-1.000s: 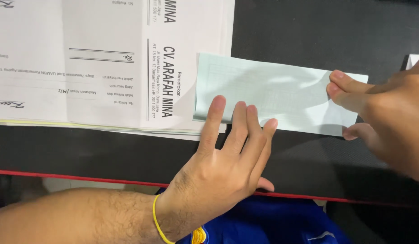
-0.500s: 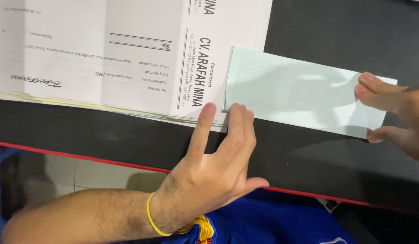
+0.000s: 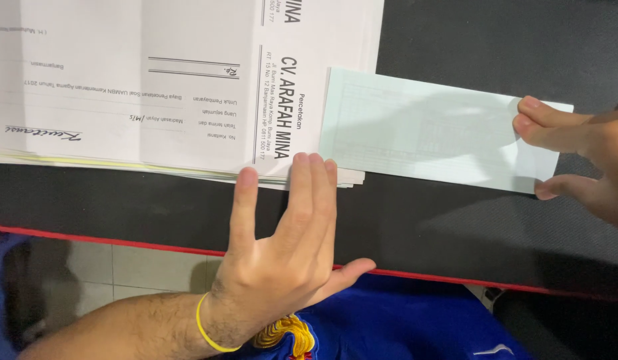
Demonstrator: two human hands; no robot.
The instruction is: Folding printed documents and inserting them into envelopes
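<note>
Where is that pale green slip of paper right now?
The pale green slip lies right of centre on the black table, its left end overlapping the white printed sheets, its right end pinched by the right hand.

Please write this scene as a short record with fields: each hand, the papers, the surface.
left hand: flat, fingertips on the near edge of the white paper stack
right hand: pinches the right end of the pale green slip
pale green slip: lies flat, its left end over the white paper stack
surface: black table with a red edge
wrist: yellow band on the left one
</note>
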